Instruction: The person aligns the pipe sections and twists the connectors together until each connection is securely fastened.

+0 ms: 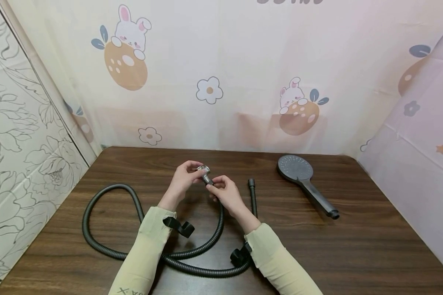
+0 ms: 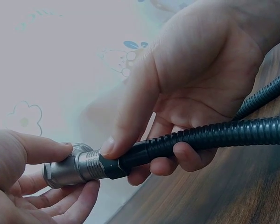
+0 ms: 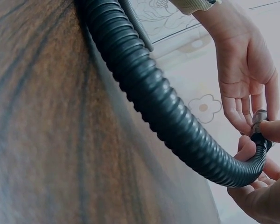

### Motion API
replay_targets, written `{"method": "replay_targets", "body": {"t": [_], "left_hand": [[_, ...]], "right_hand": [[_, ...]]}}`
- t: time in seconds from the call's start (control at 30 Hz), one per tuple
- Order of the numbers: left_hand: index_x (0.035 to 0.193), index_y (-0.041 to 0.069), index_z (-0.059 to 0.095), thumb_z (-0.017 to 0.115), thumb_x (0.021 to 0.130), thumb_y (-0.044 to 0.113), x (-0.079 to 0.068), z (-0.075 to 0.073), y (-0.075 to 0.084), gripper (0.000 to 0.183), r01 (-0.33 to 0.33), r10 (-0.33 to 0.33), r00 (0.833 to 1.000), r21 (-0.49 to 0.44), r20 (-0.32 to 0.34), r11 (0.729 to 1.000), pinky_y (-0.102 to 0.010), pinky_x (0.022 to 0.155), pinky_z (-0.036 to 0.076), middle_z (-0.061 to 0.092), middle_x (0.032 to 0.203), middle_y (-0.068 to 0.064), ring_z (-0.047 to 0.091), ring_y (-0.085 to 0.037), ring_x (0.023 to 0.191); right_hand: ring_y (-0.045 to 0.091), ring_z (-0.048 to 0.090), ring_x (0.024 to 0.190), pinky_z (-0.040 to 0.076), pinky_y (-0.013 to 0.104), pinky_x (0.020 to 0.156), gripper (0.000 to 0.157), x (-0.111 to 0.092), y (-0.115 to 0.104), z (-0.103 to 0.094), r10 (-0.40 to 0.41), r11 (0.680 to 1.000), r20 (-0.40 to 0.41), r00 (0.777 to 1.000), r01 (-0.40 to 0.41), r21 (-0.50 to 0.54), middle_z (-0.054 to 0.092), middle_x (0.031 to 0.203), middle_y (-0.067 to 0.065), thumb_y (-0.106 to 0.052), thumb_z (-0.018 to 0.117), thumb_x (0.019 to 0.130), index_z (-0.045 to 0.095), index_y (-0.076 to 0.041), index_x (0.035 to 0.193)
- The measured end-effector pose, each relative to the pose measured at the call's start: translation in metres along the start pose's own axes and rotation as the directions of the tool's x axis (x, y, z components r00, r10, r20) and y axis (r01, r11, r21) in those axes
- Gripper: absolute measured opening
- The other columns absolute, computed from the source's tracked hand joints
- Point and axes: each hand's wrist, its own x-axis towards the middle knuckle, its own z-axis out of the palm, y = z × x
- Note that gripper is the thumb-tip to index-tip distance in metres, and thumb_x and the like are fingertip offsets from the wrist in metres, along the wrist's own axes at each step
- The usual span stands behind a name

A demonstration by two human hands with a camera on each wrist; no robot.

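The left hand is pinching a metal fitting above the middle of the table; the right hand is grasping the hose beside it. The hose is looping left and passing beneath both sleeves, its other end lying just right. Farther right, a shower head is resting, wood showing between. The table's far edge is running along a curtain.

Showerhead (on table) right of hose
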Motion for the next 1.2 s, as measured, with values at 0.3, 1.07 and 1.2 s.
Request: {"method": "replay_targets", "body": {"t": [0.3, 1.07, 1.2], "left_hand": [[0.112, -0.001, 0.055, 0.063, 0.085, 0.013, 0.001, 0.000, 0.000, 0.031, 0.005, -0.005, 1.000, 0.013, 0.002, 1.000, -0.047, 0.087, 0.047, 0.056, 0.103, -0.014, 0.059, -0.012, 0.080], [0.111, -0.001, 0.056, 0.063, 0.084, 0.010, 0.000, 0.002, -0.003, 0.030, 0.010, -0.010, 1.000, -0.009, -0.006, 1.000, -0.049, 0.086, 0.047, 0.057, 0.100, -0.013, 0.059, -0.012, 0.079], [0.112, -0.001, 0.055, 0.063, 0.085, 0.011, 0.000, 0.002, -0.001, 0.031, 0.010, -0.010, 1.000, -0.012, -0.001, 1.000, -0.048, 0.087, 0.047, 0.056, 0.101, -0.013, 0.059, -0.012, 0.079]], "right_hand": [[0.013, 0.059, 0.062, 0.048, 0.023, 0.055, 0.031, 0.002, 0.004, 0.001, -0.003, 1.000, -0.016, 1.000, 0.004, 0.027, 0.064, 0.091, 0.013, -0.011, 0.063, 0.085, 0.049, 0.001, 0.111], [0.014, 0.059, 0.062, 0.049, 0.025, 0.054, 0.027, 0.001, 0.008, 0.002, -0.029, 0.999, -0.024, 0.999, 0.030, 0.043, 0.059, 0.091, 0.012, -0.011, 0.062, 0.086, 0.051, 0.002, 0.107], [0.015, 0.059, 0.063, 0.050, 0.026, 0.055, 0.027, -0.006, -0.003, 0.002, -0.025, 0.999, -0.015, 1.000, 0.026, 0.039, 0.060, 0.093, 0.016, -0.008, 0.060, 0.086, 0.050, 0.005, 0.108]]}}
